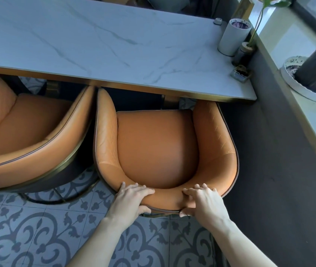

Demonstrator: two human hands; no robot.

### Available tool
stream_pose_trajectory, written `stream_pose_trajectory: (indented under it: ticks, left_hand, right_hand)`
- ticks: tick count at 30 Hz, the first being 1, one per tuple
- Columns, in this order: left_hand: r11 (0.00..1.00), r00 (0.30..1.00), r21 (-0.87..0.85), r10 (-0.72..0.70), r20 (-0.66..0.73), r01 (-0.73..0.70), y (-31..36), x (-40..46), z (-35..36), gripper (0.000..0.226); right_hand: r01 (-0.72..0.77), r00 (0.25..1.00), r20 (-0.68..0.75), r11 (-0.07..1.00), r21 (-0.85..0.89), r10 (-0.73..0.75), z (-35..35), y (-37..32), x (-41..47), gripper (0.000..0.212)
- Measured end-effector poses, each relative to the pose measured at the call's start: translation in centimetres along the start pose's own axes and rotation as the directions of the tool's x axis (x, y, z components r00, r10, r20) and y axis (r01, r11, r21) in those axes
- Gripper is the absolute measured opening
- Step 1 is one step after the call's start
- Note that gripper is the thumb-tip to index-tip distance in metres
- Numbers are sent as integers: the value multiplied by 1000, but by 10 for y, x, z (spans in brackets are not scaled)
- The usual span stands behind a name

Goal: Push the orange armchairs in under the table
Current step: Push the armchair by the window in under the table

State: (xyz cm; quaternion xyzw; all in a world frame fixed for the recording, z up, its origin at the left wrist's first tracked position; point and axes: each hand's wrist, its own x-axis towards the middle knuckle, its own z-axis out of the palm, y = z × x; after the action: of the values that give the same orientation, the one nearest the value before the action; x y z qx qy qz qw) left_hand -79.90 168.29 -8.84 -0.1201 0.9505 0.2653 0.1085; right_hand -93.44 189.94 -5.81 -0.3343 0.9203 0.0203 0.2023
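Observation:
An orange leather armchair [157,147] stands right in front of me, its arm tips just under the edge of the white marble table [114,45]. My left hand [131,199] and my right hand [203,201] both grip the top of its backrest, fingers over the inside, thumbs on the outside. A second orange armchair [30,132] stands to the left, turned at an angle, its front partly under the table edge. The two chairs almost touch at their arms.
A dark wall [269,151] runs close along the right of the chair. On the table's far right stand a white cylinder [232,37], a small jar with a plant [245,50] and a small box [240,73]. Patterned tiles [37,228] cover the floor.

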Motion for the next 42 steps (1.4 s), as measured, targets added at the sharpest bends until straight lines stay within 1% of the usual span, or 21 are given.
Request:
stream_pose_trajectory:
  ticks: [5,8,11,13,15,18,20,22,24,26,28,31,33,35,38,40,42]
  left_hand:
    - [1000,999,9,7,-43,-6,2,-1,3,62]
    - [1000,998,21,4,-56,-2,3,-4,7,62]
    - [998,999,58,-21,-33,23,7,-3,3,62]
    - [994,999,102,-37,7,36,14,-3,1,61]
    - [989,994,105,-105,30,101,26,-4,0,65]
    - [973,977,112,-208,54,201,47,-6,6,78]
    - [967,971,109,-236,48,230,58,-3,8,87]
    - [965,970,126,-236,55,228,68,4,8,95]
    - [960,967,148,-248,66,236,77,13,12,100]
    - [946,953,179,-288,89,269,83,19,17,103]
    - [924,944,252,-317,90,287,84,23,24,99]
    - [905,947,325,-312,71,274,80,26,30,93]
    - [902,954,360,-288,89,238,75,26,32,91]
    - [909,957,354,-272,100,222,71,27,32,91]
    - [916,958,344,-260,122,205,69,27,30,90]
    - [925,969,331,-228,98,185,68,24,30,89]
    - [934,973,316,-207,104,165,65,21,29,89]
  right_hand:
    - [-23,999,42,999,34,21,-4,0,4,82]
    - [-31,998,58,999,23,30,-7,-1,2,80]
    - [-23,998,65,1000,6,22,-10,-2,3,75]
    - [-21,998,60,1000,-14,22,-14,-1,5,74]
    - [0,999,49,1000,-22,1,-15,0,4,76]
    - [74,994,80,996,-52,-70,-21,11,5,85]
    - [145,985,108,987,-63,-137,-25,26,9,98]
    - [201,970,156,975,-90,-186,-29,48,18,111]
    - [217,960,207,967,-135,-187,-31,71,28,120]
    - [203,956,247,965,-163,-159,-27,90,37,123]
    - [194,955,258,966,-168,-147,-20,103,41,116]
    - [212,967,182,962,-174,-181,-5,114,39,100]
    - [222,969,151,958,-182,-196,-1,116,37,98]
    - [224,972,115,959,-174,-206,2,119,36,97]
    - [211,975,102,966,-148,-197,6,119,34,93]
    - [205,977,90,967,-153,-193,10,118,31,91]
    - [183,981,86,972,-145,-172,13,115,29,90]
